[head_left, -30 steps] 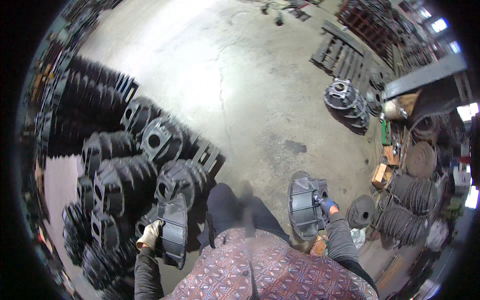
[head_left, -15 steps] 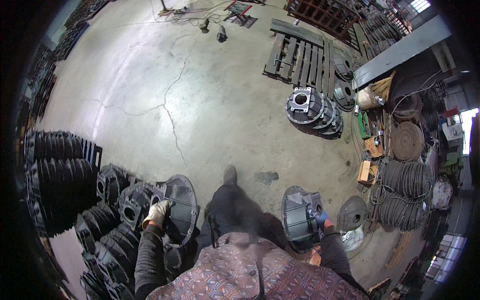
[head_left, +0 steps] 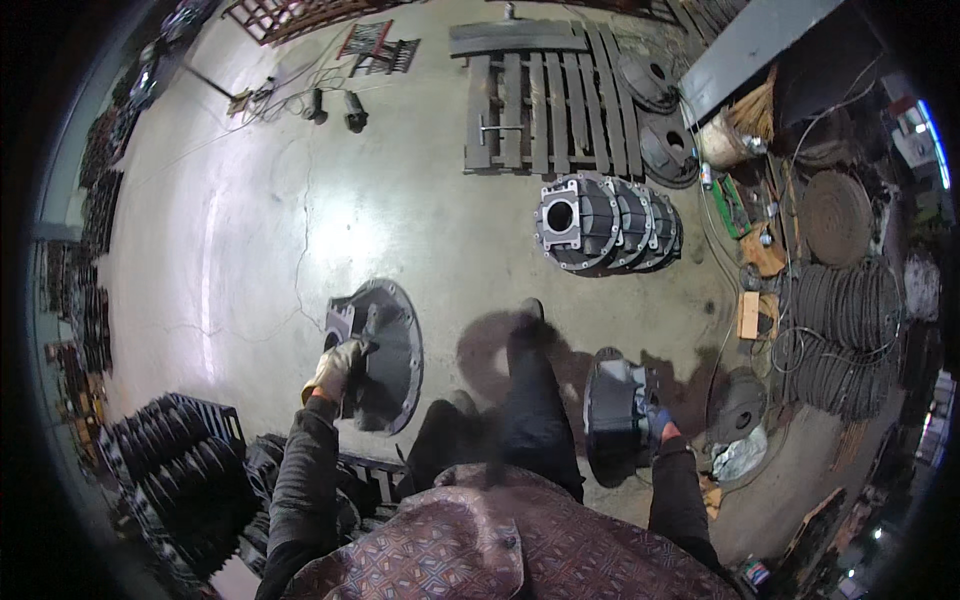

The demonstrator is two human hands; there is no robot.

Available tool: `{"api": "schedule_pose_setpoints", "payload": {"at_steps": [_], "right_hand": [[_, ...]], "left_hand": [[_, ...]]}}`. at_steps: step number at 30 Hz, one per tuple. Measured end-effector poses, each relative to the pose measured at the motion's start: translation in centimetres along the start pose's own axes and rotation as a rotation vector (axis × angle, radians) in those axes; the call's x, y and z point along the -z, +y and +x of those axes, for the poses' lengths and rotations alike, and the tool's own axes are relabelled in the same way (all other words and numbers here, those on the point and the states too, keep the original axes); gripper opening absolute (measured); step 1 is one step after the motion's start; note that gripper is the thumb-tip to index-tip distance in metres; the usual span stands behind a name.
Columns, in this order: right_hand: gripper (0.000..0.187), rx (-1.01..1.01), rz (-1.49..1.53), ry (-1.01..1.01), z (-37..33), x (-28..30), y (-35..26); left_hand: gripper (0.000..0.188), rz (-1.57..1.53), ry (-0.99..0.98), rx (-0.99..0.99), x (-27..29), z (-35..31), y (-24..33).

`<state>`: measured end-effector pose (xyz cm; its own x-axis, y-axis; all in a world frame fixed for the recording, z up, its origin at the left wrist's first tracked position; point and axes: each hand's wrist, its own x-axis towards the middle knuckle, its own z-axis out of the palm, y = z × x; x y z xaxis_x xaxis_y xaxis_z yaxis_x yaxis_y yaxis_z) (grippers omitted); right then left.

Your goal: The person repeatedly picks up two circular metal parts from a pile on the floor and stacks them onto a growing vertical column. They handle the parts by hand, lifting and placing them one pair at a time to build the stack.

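Observation:
My left hand, in a pale work glove, is closed around the neck of a dark cast-metal housing with a round bolt-holed flange. The housing hangs at my left side, above the floor. On the other side, my right hand, in a blue glove, grips a second bell-shaped metal housing. Its wide flange faces left, toward my leg, and the fingers are partly hidden by the casting. Ahead and to the right, several similar housings lie in a nested row on the concrete floor.
A slatted pallet lies beyond the row. Stacked dark castings crowd the lower left. Along the right stand piles of ribbed rings, a small wooden box, a green tray and a bucket with a broom. A grey beam slants above.
I have stepped forward and turned, so the stacked castings now sit lower left. The left housing has come away from beside that stack. Both housings stay in my hands.

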<state>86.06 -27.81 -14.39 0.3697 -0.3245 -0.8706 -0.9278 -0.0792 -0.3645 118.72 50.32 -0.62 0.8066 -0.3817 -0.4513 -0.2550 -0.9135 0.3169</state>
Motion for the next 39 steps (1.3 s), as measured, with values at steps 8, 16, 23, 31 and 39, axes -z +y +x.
{"api": "schedule_pose_setpoints", "payload": {"at_steps": [8,16,23,31,39], "right_hand": [[0.034,0.241,0.519,0.051,10.7,-0.8,-1.6],[0.038,0.54,0.226,0.569,1.1,-6.5,-18.7],[0.044,0.095,1.026,0.461,-4.0,-14.1,-29.9],[0.046,-0.109,1.562,0.227,2.3,-23.8,-33.8],[0.051,-0.102,1.568,0.21,7.5,-30.4,-33.0]], "left_hand": [[0.033,-0.114,0.12,-0.298,2.4,28.0,10.9],[0.057,0.165,-0.21,-0.356,-6.7,51.6,18.0],[0.063,-0.319,-0.312,-0.194,-16.6,62.0,20.4],[0.055,-0.557,-0.45,0.031,-25.0,66.7,20.5],[0.064,-0.187,-0.441,-0.117,-24.8,68.7,21.9]]}}
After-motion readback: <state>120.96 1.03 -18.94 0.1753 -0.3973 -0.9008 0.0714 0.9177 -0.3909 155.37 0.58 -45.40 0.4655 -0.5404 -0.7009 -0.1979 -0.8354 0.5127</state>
